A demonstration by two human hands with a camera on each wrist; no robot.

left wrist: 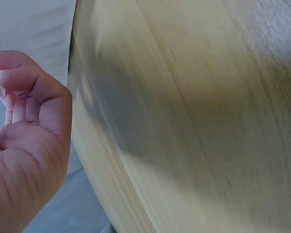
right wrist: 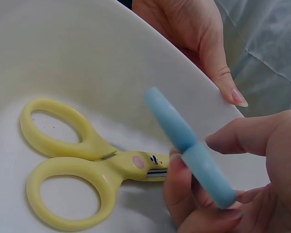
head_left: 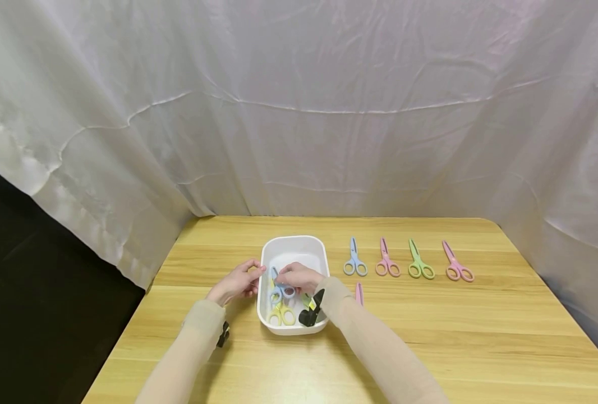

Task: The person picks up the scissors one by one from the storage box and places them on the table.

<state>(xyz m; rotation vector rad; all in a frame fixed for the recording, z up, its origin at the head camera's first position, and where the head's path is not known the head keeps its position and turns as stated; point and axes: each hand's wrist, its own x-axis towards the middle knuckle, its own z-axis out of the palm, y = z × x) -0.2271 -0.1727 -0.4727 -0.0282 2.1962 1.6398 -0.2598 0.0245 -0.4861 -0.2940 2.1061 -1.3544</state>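
Blue scissors (right wrist: 177, 131) are pinched in our right hand (head_left: 300, 276), inside the tub (head_left: 291, 331) that our left hand (head_left: 237, 282) grips. Yellow scissors (right wrist: 114, 167) lie beside the right fingertips, so lifting carelessly, we could snag their blades.

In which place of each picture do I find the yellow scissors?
Head: in the near left part of the white tray.
Left wrist: not in it.
Right wrist: yellow scissors at lower left.
Shared landmark: the left hand, beside the tray; left edge in left wrist; upper right in right wrist.
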